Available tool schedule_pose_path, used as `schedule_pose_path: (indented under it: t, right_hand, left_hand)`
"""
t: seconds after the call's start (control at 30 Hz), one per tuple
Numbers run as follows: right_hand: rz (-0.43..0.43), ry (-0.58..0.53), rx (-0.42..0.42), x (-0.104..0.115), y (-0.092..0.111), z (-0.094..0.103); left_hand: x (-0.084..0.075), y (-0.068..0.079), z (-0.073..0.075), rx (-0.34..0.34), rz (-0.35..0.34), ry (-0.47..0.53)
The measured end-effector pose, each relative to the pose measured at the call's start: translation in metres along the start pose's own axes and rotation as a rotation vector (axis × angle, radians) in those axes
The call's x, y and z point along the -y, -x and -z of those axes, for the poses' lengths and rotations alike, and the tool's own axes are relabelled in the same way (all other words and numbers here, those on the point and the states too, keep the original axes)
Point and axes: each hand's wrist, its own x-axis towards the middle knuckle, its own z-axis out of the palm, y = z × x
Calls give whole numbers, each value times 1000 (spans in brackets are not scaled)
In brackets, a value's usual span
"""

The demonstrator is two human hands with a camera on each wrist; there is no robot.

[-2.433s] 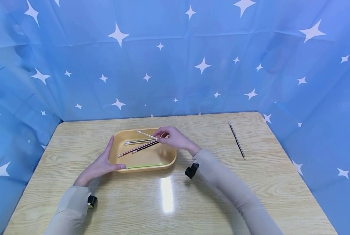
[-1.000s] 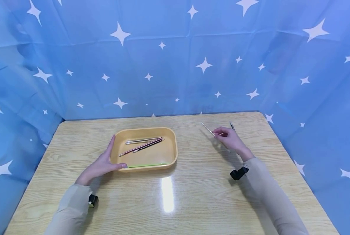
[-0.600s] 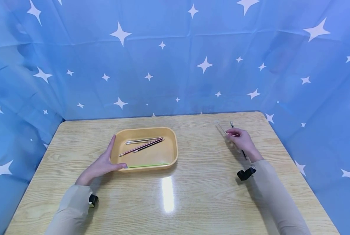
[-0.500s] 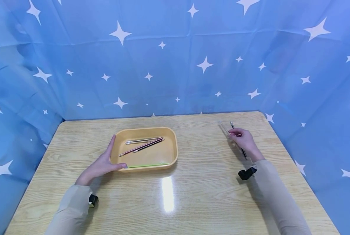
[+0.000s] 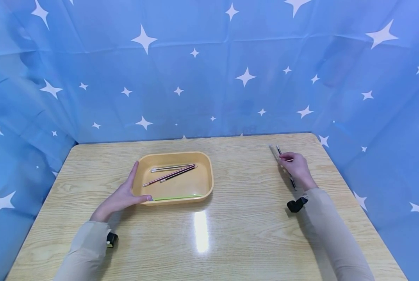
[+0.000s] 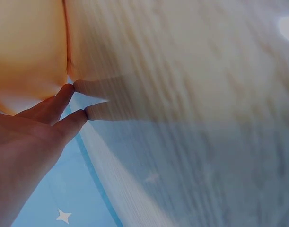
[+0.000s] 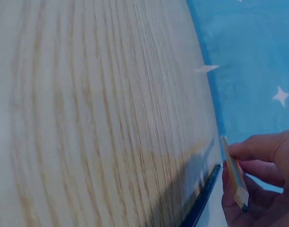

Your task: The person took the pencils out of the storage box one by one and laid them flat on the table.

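While wide left fingers (image 5: 132,175) touch the tray (image 5: 177,188), right fingers (image 7: 258,147) pinch a pale pencil (image 7: 236,178). Best lowered flat, left of dark pencil (image 7: 202,197).

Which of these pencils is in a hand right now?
The pale pencil pinched in the right hand; the dark pencil lies on the table, and the other pencils lie in the tray.

Blue, white-starred cloth (image 5: 202,78) behind a pale wood-grain table (image 5: 246,222)

In head view, R fingers (image 5: 286,155) hide mid of dark pencil (image 7: 201,195); R wrist view crops its btm, L's crops tray (image 6: 28,52).
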Motion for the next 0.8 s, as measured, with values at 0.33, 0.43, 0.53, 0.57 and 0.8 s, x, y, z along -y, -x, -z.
schedule_pose_path:
  t: [0.33, 0.43, 0.53, 0.57, 0.8]
  right_hand:
    - [61, 86, -60, -1, -1, -2]
    - [78, 92, -62, -1, -1, -3]
    - [81, 97, -57, -2, 0, -3]
    - [81, 100, -55, -3, 0, -3]
    - [87, 108, -64, -4, 2, -2]
  left_hand:
    - [1, -1, 0, -2, 1, 16]
    - [1, -1, 0, 1, 4, 16]
    - [0, 0, 1, 5, 2, 16]
    - [0, 0, 1, 6, 0, 16]
    - [0, 0, 0, 10, -9, 4]
